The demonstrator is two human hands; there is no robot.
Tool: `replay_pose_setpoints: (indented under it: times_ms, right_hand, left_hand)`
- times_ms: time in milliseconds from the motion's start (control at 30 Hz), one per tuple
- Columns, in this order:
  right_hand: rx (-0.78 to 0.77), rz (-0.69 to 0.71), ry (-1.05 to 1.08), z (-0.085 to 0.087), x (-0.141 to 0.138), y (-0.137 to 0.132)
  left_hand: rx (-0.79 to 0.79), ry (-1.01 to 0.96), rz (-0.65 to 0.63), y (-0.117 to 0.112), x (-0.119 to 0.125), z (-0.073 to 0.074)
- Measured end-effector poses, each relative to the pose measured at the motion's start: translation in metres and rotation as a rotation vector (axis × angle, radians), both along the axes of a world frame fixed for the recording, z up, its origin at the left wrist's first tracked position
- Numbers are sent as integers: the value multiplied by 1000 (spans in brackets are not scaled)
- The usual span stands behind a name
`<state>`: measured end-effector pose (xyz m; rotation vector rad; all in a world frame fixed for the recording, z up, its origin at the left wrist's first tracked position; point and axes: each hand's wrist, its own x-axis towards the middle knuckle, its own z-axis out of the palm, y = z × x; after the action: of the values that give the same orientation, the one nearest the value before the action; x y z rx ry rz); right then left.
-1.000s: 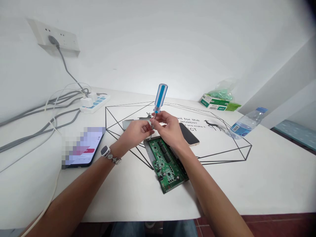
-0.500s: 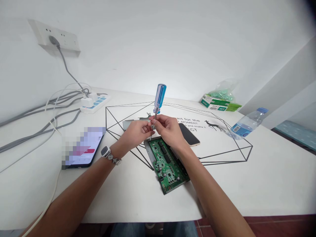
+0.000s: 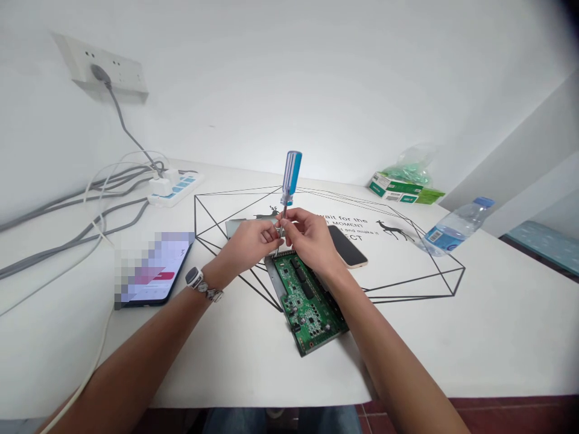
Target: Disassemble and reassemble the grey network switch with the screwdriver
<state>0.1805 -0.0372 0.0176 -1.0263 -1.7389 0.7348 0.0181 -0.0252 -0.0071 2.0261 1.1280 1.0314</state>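
Observation:
A screwdriver [image 3: 292, 175] with a clear and blue handle stands nearly upright, its tip down at the top left corner of a green circuit board [image 3: 304, 304]. My right hand [image 3: 312, 236] is closed, pinching the metal shaft just below the handle. From the other side my left hand [image 3: 254, 242], with a watch [image 3: 195, 278] on its wrist, has its fingertips closed on the lower shaft near the board. Whether a small screw sits between those fingers is hidden. The board lies in a metal tray-like casing [image 3: 277, 282], partly covered by my right forearm.
A phone with a lit screen [image 3: 158, 271] lies left, and a dark phone [image 3: 347, 247] sits behind my right hand. Further right are a water bottle [image 3: 459, 229] lying tilted and a green-white box [image 3: 393, 188]. Cables run from a power strip [image 3: 174, 190] at the back left.
The screwdriver handle has turned a little and leans slightly less to the right. Both hands stay at the shaft, and the board has not visibly moved.

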Motion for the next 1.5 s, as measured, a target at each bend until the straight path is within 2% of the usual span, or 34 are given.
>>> replay_pose_setpoints:
  times_ms: [167,267,567,833,967,1133,1333,1500]
  right_hand:
    - [36,-74,1,-2,1,1]
    - [-2,-111,10,-3,2,1]
    - [-27,-6,6,-1,0,-1]
    - [-20,-115,13,-3,2,2]
    - [-26,-57,10,-2,1,2]
    - [-30,27,50,-1,-2,0]
    - [-44,-101,115,-3,0,1]
    - [-28,-70,60,-2,1,1]
  left_hand:
    - [14,16,0,-3,1,2]
    - [18,23,1,-3,1,1]
    - [25,-3,-14,0,0,0]
    - [22,42,23,0,0,-1]
    - [6,20,3,1,0,-2]
    - [61,-3,-32,-1,0,-3]
    - [41,72,18,-1,0,-1]
    - [21,51,12,2,0,-4]
